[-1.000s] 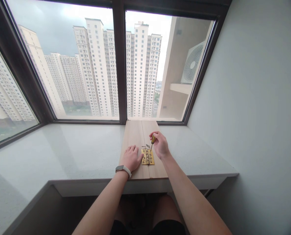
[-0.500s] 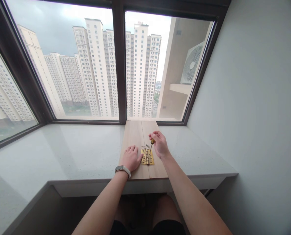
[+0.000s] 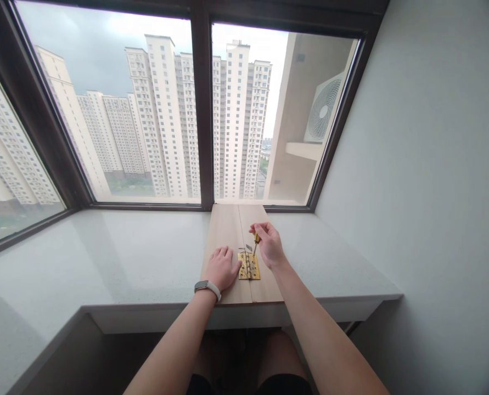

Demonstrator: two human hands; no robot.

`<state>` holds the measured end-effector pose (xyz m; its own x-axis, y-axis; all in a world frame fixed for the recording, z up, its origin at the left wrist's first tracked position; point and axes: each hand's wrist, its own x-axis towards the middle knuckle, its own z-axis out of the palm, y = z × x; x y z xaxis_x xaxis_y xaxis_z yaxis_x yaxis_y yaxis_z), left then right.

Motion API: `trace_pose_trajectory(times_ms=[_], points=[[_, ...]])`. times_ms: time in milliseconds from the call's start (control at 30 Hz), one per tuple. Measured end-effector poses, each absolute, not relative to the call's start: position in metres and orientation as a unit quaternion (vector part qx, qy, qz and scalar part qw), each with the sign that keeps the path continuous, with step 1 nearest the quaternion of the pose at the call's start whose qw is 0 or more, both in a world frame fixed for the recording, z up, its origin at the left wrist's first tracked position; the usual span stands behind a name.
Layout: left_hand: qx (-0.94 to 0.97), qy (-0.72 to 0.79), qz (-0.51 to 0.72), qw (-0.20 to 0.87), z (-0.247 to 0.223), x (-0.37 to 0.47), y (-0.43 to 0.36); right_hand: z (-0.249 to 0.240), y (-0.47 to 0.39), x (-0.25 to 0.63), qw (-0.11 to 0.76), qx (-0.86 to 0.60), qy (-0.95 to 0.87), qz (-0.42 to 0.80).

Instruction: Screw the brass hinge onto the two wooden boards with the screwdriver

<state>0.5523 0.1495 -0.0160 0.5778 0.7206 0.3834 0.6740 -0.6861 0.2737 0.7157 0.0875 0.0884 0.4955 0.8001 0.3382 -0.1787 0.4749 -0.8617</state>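
A brass-coloured hinge (image 3: 249, 267) lies opened flat across the seam between two pale wooden boards (image 3: 226, 230). My right hand (image 3: 269, 244) grips a screwdriver (image 3: 256, 239) by its yellow-and-dark handle, and the tip points down at the top of the hinge's right leaf. My left hand (image 3: 221, 267) rests flat on the left board with its fingers stretched out and its thumb at the hinge's left edge. Several small dark screws (image 3: 248, 247) lie on the boards just beyond the hinge. Whether the tip sits in a screw head is too small to tell.
The boards lie on a white countertop (image 3: 145, 258) and reach from its front edge back to the window frame (image 3: 205, 109). A plain wall (image 3: 425, 164) rises on the right. My legs (image 3: 281, 356) are under the counter.
The whole view has shifted slightly, so everything sits a little lower. Both hands, the screwdriver and the hinge keep nearly the same places relative to each other.
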Motion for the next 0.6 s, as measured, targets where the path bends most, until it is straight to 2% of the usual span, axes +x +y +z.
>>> trace_pose_trajectory(times_ms=[600], points=[[0.886, 0.396, 0.236, 0.056, -0.0138, 0.5519, 0.1483, 0.0841, 0.0845, 0.7178, 0.763, -0.394, -0.394, 0.327]])
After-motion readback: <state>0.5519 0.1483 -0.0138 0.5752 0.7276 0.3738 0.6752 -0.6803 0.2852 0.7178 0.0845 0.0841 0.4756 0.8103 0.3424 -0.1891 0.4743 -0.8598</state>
